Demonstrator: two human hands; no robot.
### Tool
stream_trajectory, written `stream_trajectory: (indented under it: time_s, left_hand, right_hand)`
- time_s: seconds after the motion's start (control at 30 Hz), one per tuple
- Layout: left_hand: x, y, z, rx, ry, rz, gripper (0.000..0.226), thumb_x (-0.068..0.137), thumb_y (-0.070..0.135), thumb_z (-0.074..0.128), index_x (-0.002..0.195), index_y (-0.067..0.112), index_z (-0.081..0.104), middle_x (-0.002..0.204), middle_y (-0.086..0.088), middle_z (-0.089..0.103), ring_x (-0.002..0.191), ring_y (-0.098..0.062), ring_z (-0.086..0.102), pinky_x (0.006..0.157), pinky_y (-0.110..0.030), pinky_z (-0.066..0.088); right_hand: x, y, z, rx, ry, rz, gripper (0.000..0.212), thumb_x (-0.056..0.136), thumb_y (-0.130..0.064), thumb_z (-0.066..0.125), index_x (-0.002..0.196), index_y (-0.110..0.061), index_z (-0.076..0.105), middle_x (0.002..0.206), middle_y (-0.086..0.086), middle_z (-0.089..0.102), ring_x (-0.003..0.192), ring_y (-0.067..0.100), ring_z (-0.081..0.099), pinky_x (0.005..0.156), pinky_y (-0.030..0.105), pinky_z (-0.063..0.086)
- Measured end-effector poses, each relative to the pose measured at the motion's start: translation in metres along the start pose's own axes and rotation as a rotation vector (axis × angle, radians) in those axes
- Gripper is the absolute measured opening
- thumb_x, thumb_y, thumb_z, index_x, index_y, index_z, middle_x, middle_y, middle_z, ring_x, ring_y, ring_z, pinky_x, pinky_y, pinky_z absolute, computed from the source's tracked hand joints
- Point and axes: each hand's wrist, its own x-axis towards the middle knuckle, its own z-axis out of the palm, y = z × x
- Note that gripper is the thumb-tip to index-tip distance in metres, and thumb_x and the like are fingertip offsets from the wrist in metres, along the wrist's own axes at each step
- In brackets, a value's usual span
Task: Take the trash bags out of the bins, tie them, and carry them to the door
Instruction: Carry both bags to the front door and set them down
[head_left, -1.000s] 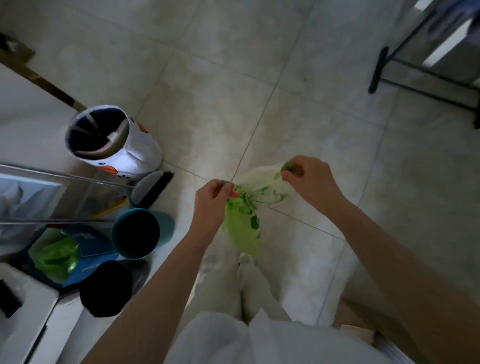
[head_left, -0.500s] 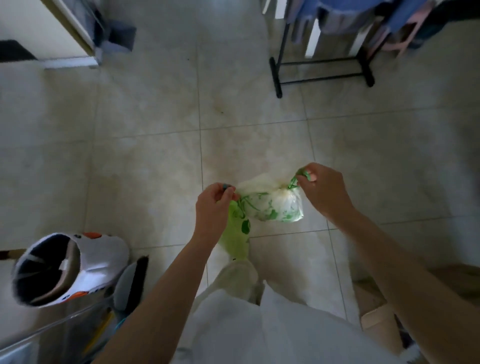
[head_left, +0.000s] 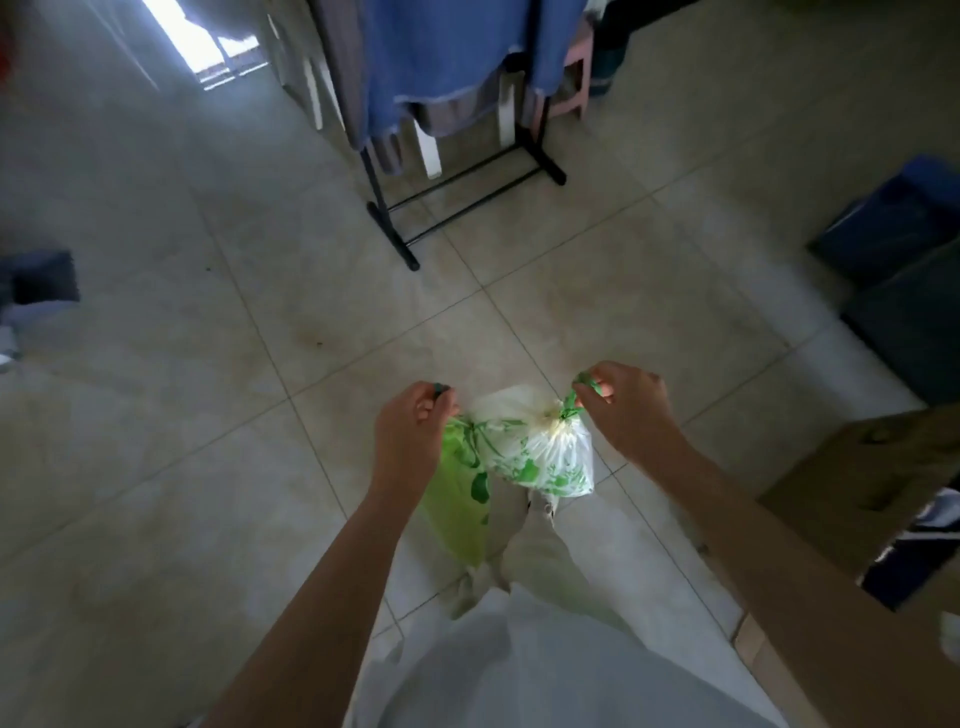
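Observation:
I hold two small trash bags over the tiled floor in front of my legs. A white bag with green print (head_left: 540, 447) hangs between my hands, its top bunched and twisted. My right hand (head_left: 623, 405) pinches its green handle at the right. My left hand (head_left: 410, 431) pinches a green handle at the left, and a lime-green bag (head_left: 460, 509) hangs below that hand, partly behind the white one. No bin is in view.
A black clothes rack (head_left: 395, 228) with blue garments (head_left: 441, 57) stands ahead on the floor. Dark blue boxes (head_left: 904, 270) sit at the right, a cardboard box (head_left: 862, 483) by my right arm. Bright light falls in at the top left.
My view has swung away from the white bin and shelf at the left, which have left the frame. The rack now lies ahead. My hands keep their grip on the bags.

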Motion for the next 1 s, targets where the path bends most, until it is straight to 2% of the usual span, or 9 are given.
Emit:
stream_trajectory:
  time_s: [0.07, 0.17, 0.23, 0.37, 0.53, 0.67, 0.8, 0.93, 1.0]
  left_hand:
    - [0.03, 0.023, 0.019, 0.0, -0.032, 0.048, 0.015, 0.091, 0.019, 0.061, 0.078, 0.013, 0.066, 0.067, 0.009, 0.066, 0.061, 0.002, 0.062, 0.058, -0.012, 0.044]
    - [0.074, 0.062, 0.049, 0.025, -0.026, 0.09, 0.015, 0.091, 0.019, 0.06, 0.081, 0.009, 0.067, 0.07, 0.005, 0.067, 0.064, -0.001, 0.062, 0.06, -0.014, 0.045]
    - [0.104, 0.086, 0.068, 0.033, -0.018, 0.101, 0.014, 0.091, 0.017, 0.059, 0.083, 0.01, 0.067, 0.071, 0.007, 0.067, 0.065, 0.003, 0.061, 0.06, -0.007, 0.042]
    - [0.164, 0.135, 0.112, 0.03, -0.011, 0.133, 0.014, 0.091, 0.017, 0.059, 0.083, 0.009, 0.068, 0.073, 0.004, 0.069, 0.065, 0.006, 0.062, 0.061, -0.01, 0.046]
    - [0.233, 0.189, 0.167, 0.019, -0.065, 0.236, 0.014, 0.089, 0.014, 0.062, 0.08, 0.006, 0.069, 0.069, 0.004, 0.068, 0.06, 0.012, 0.061, 0.059, -0.004, 0.043]
    - [0.294, 0.226, 0.212, -0.003, -0.174, 0.251, 0.011, 0.088, 0.014, 0.063, 0.08, 0.011, 0.069, 0.072, -0.001, 0.071, 0.066, -0.007, 0.067, 0.065, -0.016, 0.049]
    - [0.357, 0.269, 0.261, 0.002, -0.279, 0.341, 0.011, 0.089, 0.013, 0.063, 0.08, 0.011, 0.068, 0.071, 0.002, 0.07, 0.062, 0.004, 0.064, 0.062, -0.009, 0.047]
    - [0.414, 0.314, 0.311, 0.027, -0.374, 0.393, 0.012, 0.089, 0.013, 0.062, 0.078, 0.016, 0.067, 0.071, 0.003, 0.069, 0.067, -0.002, 0.065, 0.062, -0.005, 0.044]
    - [0.442, 0.336, 0.334, 0.028, -0.403, 0.397, 0.012, 0.089, 0.013, 0.063, 0.078, 0.014, 0.068, 0.072, 0.002, 0.07, 0.066, -0.001, 0.066, 0.063, -0.006, 0.045]
  right_hand:
    - [0.024, 0.011, -0.019, 0.011, 0.021, 0.032, 0.015, 0.087, -0.021, 0.063, 0.091, -0.011, 0.073, 0.087, 0.004, 0.075, 0.08, 0.02, 0.068, 0.062, 0.013, 0.03]
    - [0.064, 0.024, -0.054, 0.044, 0.061, 0.072, 0.013, 0.085, -0.019, 0.063, 0.089, -0.011, 0.073, 0.086, 0.004, 0.075, 0.074, 0.012, 0.062, 0.061, 0.0, 0.032]
    - [0.088, 0.033, -0.079, 0.069, 0.075, 0.099, 0.013, 0.085, -0.019, 0.063, 0.088, -0.012, 0.074, 0.085, 0.002, 0.075, 0.072, 0.007, 0.056, 0.062, -0.008, 0.029]
    - [0.143, 0.054, -0.131, 0.124, 0.126, 0.155, 0.013, 0.085, -0.019, 0.062, 0.081, -0.015, 0.074, 0.076, -0.001, 0.074, 0.066, 0.003, 0.056, 0.062, -0.004, 0.032]
    - [0.203, 0.078, -0.174, 0.152, 0.16, 0.201, 0.014, 0.085, -0.017, 0.061, 0.078, -0.015, 0.073, 0.061, -0.013, 0.064, 0.06, -0.023, 0.051, 0.06, -0.005, 0.033]
    - [0.261, 0.104, -0.204, 0.138, 0.212, 0.243, 0.015, 0.085, -0.018, 0.061, 0.079, -0.016, 0.074, 0.067, -0.007, 0.069, 0.057, -0.004, 0.054, 0.058, -0.002, 0.035]
    - [0.322, 0.132, -0.241, 0.145, 0.291, 0.319, 0.015, 0.086, -0.018, 0.061, 0.082, -0.016, 0.074, 0.066, -0.01, 0.065, 0.058, -0.005, 0.052, 0.055, -0.002, 0.036]
    - [0.38, 0.159, -0.28, 0.164, 0.352, 0.415, 0.014, 0.086, -0.018, 0.061, 0.082, -0.016, 0.074, 0.071, -0.004, 0.07, 0.07, 0.012, 0.061, 0.057, 0.0, 0.036]
    - [0.406, 0.172, -0.299, 0.171, 0.391, 0.452, 0.014, 0.085, -0.018, 0.061, 0.082, -0.016, 0.074, 0.075, -0.002, 0.073, 0.073, 0.014, 0.063, 0.057, 0.001, 0.035]
